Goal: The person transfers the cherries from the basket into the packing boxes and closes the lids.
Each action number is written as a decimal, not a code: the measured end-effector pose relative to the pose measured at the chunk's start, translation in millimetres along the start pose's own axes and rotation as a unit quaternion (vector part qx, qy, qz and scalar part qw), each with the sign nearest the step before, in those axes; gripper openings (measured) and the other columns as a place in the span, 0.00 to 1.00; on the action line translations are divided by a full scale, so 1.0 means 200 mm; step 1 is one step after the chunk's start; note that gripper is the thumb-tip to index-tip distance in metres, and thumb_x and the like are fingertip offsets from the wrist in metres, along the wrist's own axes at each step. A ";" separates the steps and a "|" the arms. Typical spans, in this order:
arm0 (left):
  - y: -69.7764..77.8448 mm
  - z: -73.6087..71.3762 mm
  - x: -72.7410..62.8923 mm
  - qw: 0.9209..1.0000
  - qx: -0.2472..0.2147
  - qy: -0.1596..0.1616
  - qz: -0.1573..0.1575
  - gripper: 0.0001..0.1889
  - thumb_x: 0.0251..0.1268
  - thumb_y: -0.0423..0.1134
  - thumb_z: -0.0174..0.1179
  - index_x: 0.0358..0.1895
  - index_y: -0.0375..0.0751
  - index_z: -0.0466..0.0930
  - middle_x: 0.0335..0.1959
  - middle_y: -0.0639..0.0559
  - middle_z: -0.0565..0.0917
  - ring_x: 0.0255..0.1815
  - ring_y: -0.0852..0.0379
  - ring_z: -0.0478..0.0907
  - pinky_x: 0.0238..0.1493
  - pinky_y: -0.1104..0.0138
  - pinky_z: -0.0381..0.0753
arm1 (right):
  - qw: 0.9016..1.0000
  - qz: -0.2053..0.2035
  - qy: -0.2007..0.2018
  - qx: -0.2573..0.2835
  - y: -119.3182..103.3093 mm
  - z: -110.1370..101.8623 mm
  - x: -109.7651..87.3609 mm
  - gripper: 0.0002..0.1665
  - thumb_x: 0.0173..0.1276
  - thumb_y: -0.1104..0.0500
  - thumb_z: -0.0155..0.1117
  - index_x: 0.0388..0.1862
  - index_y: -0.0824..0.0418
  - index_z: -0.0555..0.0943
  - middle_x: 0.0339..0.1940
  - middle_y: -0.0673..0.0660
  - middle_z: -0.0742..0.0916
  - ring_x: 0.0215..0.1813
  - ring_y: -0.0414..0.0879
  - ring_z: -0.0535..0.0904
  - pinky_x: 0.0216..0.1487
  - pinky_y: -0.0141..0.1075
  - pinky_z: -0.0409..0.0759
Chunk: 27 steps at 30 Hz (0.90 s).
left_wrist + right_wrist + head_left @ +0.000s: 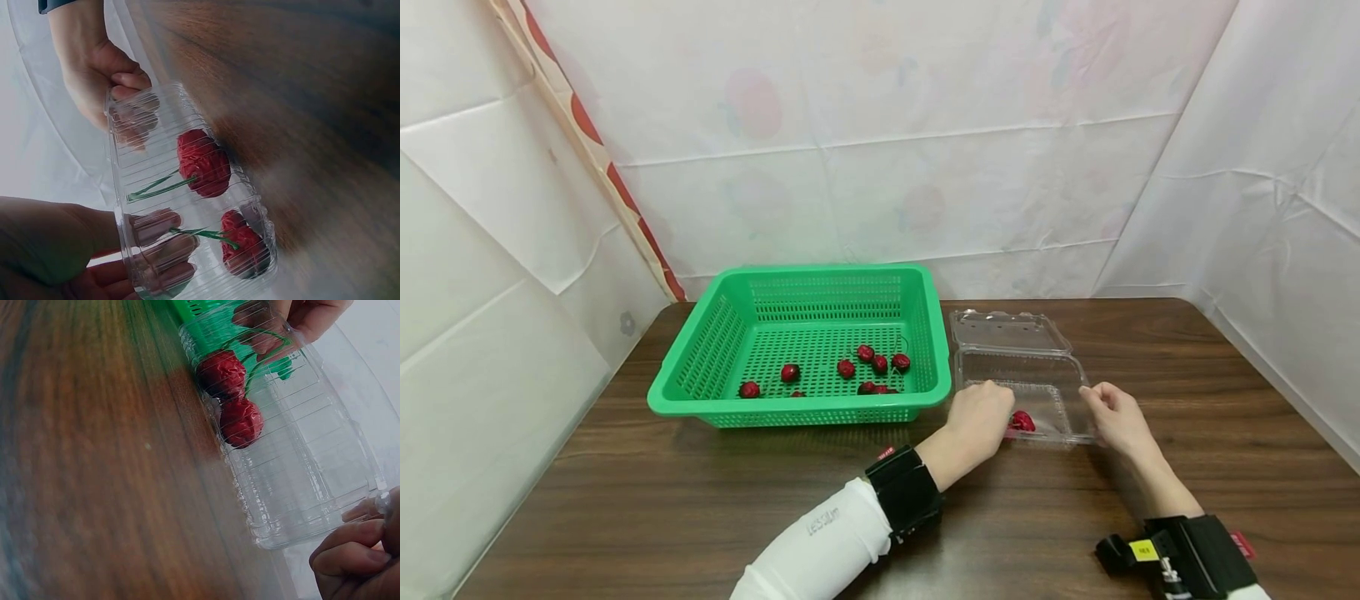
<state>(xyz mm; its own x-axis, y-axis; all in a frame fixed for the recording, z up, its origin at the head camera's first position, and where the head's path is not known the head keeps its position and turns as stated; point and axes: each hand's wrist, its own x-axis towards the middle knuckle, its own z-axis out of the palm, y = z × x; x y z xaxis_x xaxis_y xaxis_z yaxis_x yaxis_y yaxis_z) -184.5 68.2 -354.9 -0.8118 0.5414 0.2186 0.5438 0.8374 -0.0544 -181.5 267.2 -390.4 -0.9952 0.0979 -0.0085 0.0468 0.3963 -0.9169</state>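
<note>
A clear plastic clamshell box (pixel 1037 387) lies with its lid folded back. Red cherries (pixel 1022 421) with green stems sit at its front left, distorted by the ribbed wall. Inside this end, the thumb and fingers of my left hand (pixel 981 414) come together by a cherry stem (pixel 206 234), seemingly pinching it; the wall blurs the contact. My right hand (pixel 1116 414) pinches the box's right rim, its curled fingers (pixel 350 553) showing in the right wrist view.
Left of the box stands a green plastic basket (pixel 936 367) holding several more cherries (pixel 880 364). Both rest on a dark wooden table (pixel 760 483). White sheets (pixel 880 192) hang behind and along the sides.
</note>
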 end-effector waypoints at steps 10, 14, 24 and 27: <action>-0.01 -0.01 0.00 1.000 -0.008 -0.008 0.004 0.09 0.57 0.34 0.58 0.21 0.48 0.80 0.22 0.55 0.79 0.23 0.60 0.77 0.20 0.71 0.75 | 1.000 0.000 0.002 0.000 0.00 0.00 0.00 0.16 0.69 0.57 0.45 0.23 0.65 0.62 0.08 0.46 0.66 0.09 0.35 0.59 0.11 0.28 0.60; -0.01 -0.03 -0.01 1.000 -0.020 -0.002 0.010 0.07 0.57 0.34 0.58 0.23 0.47 0.80 0.24 0.54 0.79 0.24 0.59 0.77 0.21 0.70 0.75 | 1.000 -0.001 0.001 0.001 0.00 0.00 0.00 0.16 0.69 0.58 0.45 0.23 0.65 0.62 0.08 0.47 0.66 0.09 0.35 0.60 0.10 0.28 0.60; -0.02 -0.11 -0.05 0.998 -0.032 0.042 0.032 0.07 0.57 0.37 0.56 0.23 0.47 0.79 0.23 0.56 0.77 0.21 0.61 0.75 0.15 0.70 0.71 | 1.000 -0.001 0.002 0.003 0.01 0.00 0.00 0.16 0.69 0.57 0.45 0.22 0.63 0.62 0.08 0.46 0.66 0.09 0.35 0.59 0.11 0.28 0.60; -0.03 -0.14 -0.07 0.997 -0.035 0.063 0.033 0.06 0.58 0.39 0.56 0.25 0.46 0.79 0.22 0.56 0.76 0.22 0.61 0.75 0.14 0.72 0.70 | 1.000 -0.001 0.001 0.004 0.01 0.00 0.00 0.16 0.69 0.57 0.45 0.22 0.64 0.62 0.08 0.46 0.66 0.09 0.35 0.59 0.10 0.28 0.60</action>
<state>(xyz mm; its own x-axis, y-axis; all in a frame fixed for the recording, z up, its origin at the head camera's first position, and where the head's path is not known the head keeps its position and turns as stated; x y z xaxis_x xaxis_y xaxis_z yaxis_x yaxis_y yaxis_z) -170.6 54.2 -330.4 -0.7430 0.5780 0.3376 0.6125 0.7905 -0.0053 -181.9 268.6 -391.4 -0.9950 0.0996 -0.0055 0.0441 0.3894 -0.9200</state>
